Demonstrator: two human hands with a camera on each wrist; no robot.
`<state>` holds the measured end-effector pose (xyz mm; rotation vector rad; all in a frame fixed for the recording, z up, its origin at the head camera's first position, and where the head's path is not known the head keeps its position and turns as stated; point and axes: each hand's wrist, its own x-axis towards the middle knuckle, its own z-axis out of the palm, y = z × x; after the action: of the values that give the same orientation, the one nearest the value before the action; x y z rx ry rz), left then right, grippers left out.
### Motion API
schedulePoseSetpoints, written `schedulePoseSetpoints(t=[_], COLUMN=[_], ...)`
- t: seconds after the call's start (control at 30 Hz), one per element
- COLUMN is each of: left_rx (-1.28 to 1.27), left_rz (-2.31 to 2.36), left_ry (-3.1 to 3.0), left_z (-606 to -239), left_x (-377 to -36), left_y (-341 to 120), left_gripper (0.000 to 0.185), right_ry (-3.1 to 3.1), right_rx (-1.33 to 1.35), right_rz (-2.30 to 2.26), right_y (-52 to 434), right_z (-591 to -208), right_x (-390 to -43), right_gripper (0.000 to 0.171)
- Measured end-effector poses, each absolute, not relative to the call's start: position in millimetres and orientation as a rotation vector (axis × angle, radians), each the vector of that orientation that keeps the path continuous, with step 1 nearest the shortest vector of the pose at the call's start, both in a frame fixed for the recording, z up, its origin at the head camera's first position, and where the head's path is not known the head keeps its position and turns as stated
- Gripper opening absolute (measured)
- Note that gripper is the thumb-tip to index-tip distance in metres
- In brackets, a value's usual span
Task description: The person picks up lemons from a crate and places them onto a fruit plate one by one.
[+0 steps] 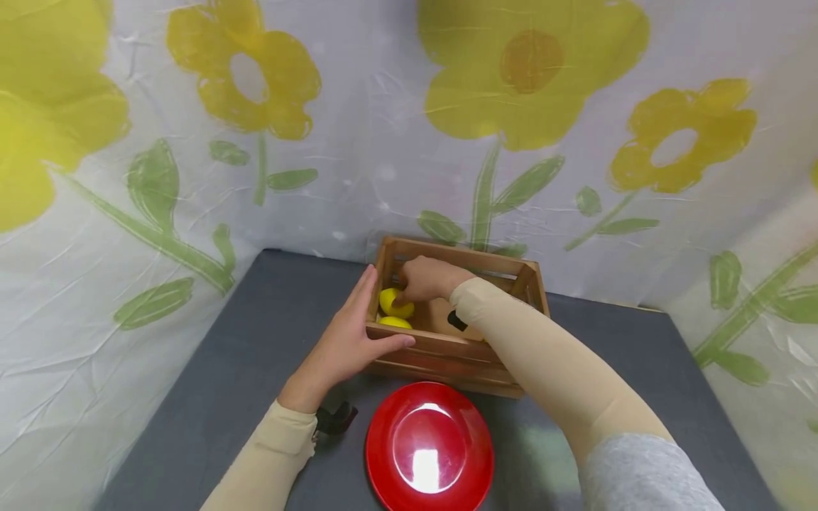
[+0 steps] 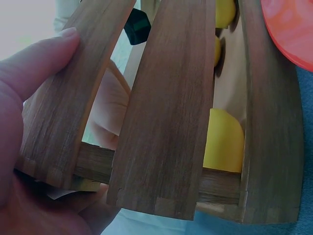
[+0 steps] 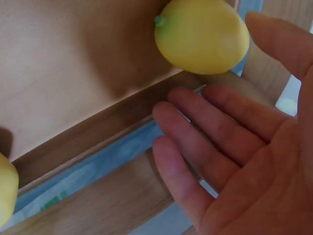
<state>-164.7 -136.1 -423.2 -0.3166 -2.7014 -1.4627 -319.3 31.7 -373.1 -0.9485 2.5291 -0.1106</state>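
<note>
A slatted wooden crate [image 1: 441, 369] stands at the back of the table with yellow lemons inside. My left hand [image 1: 345, 344] grips its near left corner, the thumb lying along the front slat and the fingers around the left end. Inside the crate, my right hand [image 1: 429, 277] reaches down at the left end beside a lemon [image 1: 388, 301]. In the right wrist view this lemon [image 3: 203, 36], with a green tip, lies between the thumb and the extended fingers, which do not close round it. Through the slats, the left wrist view shows another lemon [image 2: 222, 142] at the front.
A shiny red plate [image 1: 441, 440] lies on the dark table [image 1: 287, 305] just in front of the crate. Behind the table hangs a white sheet [image 1: 364, 142] printed with yellow flowers. A further lemon [image 3: 6, 191] shows at the right wrist view's left edge.
</note>
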Motion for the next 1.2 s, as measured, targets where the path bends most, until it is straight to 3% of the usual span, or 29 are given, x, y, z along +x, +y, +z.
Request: schedulePoseSetpoints(t=[0.23,0.53,0.77,0.97,1.2], left_rx=[-0.341,-0.36,-0.349,-0.341,-0.349], left_rz=[-1.469,-1.432,-1.434,-1.432,-1.438], left_ry=[-2.683,-2.686,-2.671,-2.672,-2.671], left_z=[-422,-419,-421,-422,-421], left_x=[-165,-166,-164,-163,-164], left_y=[-137,-133,-136,-136,-137], left_gripper=[0.126,0.126,0.126,0.127,0.128], right_ry=[2.5,2.515,2.524,2.58,2.632], right_rx=[-0.965,-0.967,-1.003,-1.009,-1.008], right_rz=[-0.065,-0.04,0.009,0.005,-0.062], right_y=[19,19,20,36,65], right_z=[-375,-382,-381,-360,-325], right_x=[-318,-319,-317,-312,-295], right_gripper=[0.034,0.021,0.03,0.028,0.04])
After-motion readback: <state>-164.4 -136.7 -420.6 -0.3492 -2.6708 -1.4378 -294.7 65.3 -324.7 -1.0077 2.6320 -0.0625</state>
